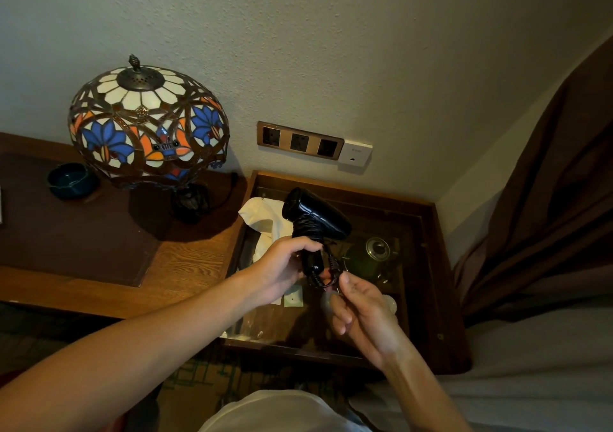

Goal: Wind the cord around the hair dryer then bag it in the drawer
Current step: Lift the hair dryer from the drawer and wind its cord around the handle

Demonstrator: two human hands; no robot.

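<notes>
Over the drawer (431, 232), two hands, one hair dryer (315, 212), one cord (326, 265)

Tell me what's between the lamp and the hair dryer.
In the head view, a pale cloth bag lies between the lamp and the hair dryer.

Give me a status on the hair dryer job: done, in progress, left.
Done: most of the cord is coiled around the hair dryer handle. In hand: the left hand grips the handle while the right hand pinches the loose plug end of the cord beside it. Left: tucking that end in, then bagging; the white bag lies apart, behind the dryer, in what looks like the open drawer.
</notes>
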